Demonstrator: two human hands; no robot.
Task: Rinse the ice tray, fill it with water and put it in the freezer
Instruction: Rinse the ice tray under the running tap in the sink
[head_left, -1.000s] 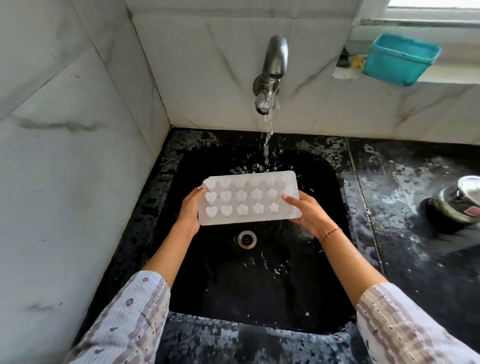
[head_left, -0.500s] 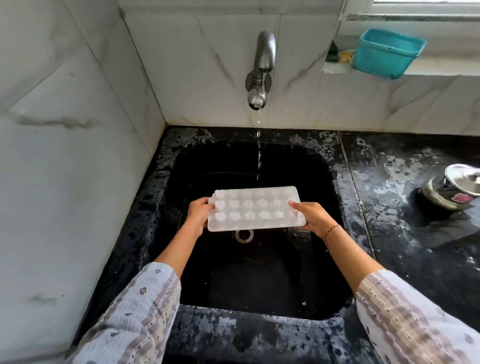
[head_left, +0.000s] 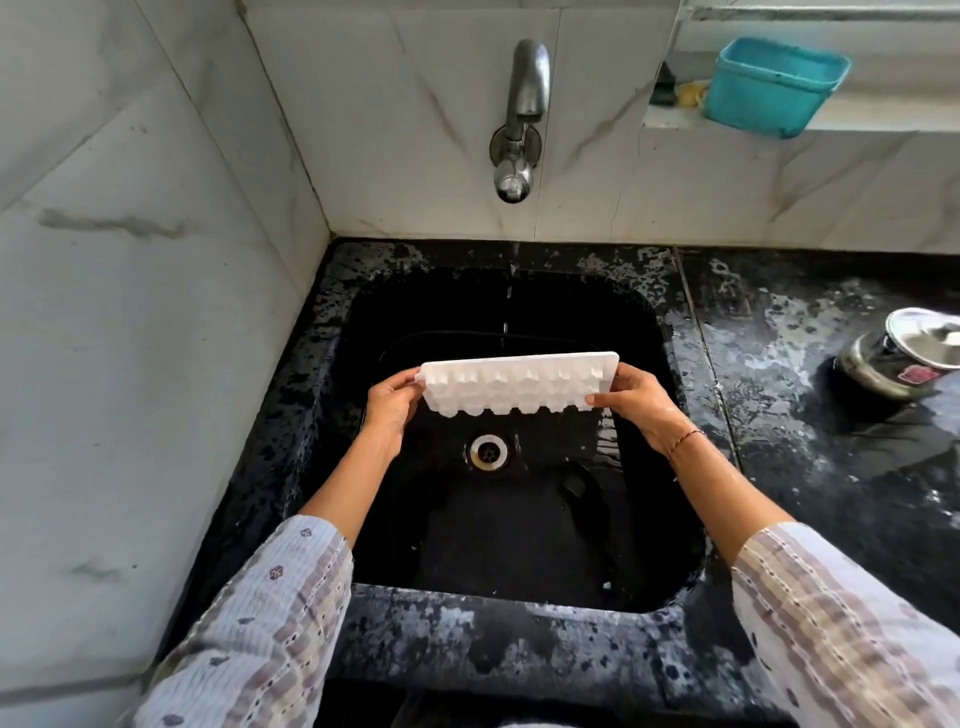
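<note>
A white ice tray (head_left: 514, 383) hangs over the black sink (head_left: 649, 332), tipped up on its long edge so that the bumpy underside of its moulded cells faces me. My left hand (head_left: 390, 402) grips its left end and my right hand (head_left: 635, 396) grips its right end. The steel tap (head_left: 519, 119) on the back wall lets down only a thin trickle, which falls behind the tray. The round drain (head_left: 488, 451) lies just below the tray.
A marble wall closes off the left side. Wet black counter (head_left: 779, 332) runs to the right, with a steel pot and lid (head_left: 901, 353) on it. A teal plastic tub (head_left: 774, 85) sits on the window ledge at the upper right.
The tap's stream has dropped from a strong splash to a trickle. The tray has come back from under the tap and turned from cells-up to tilted on edge with its underside towards me.
</note>
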